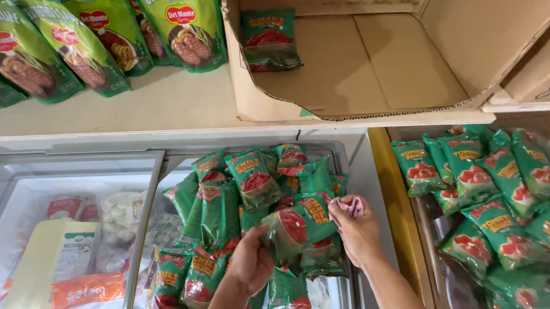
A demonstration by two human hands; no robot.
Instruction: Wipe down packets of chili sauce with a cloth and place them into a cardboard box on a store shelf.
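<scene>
The left hand (250, 263) rises from below, fingers curled in a grip on a green sauce pouch (296, 226) held over the pile of pouches (223, 214) on the freezer lid (70, 182). The right hand (357, 229) pinches the pouch's upper corner, apparently with a pink cloth (349, 205) tucked in. Open room lies in the cardboard box (378, 60) above; a tray of pouches (495, 207) sits right.

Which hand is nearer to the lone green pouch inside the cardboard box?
Right. The right hand is below the lone pouch in the cardboard box; the left hand sits lower still.
</scene>
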